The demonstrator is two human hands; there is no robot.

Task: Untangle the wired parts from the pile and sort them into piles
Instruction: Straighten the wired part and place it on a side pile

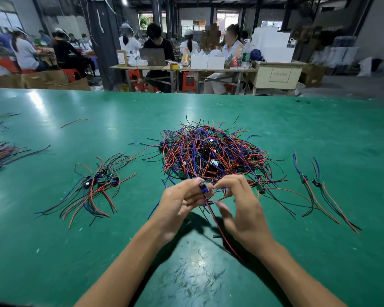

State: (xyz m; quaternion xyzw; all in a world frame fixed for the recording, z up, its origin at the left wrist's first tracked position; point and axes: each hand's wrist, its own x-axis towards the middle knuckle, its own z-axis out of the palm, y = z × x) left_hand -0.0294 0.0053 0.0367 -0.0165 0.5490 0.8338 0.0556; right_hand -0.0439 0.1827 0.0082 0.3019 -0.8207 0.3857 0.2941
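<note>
A big tangled pile of red, blue and black wired parts (213, 154) lies in the middle of the green table (120, 120). Just in front of it my left hand (180, 202) pinches a small blue and black part (204, 188), whose red wire (220, 227) trails down toward me. My right hand (242, 204) is beside it, its curled fingertips pinching wires at the pile's near edge. A sorted pile of several parts (98, 185) lies to the left. Two separated parts (313, 187) lie to the right.
More bundled wires (0, 154) lie at the table's far left edge, and a single loose red wire (73, 122) lies behind them. Beyond the table's far edge people sit at work benches (177, 67) with boxes and bottles.
</note>
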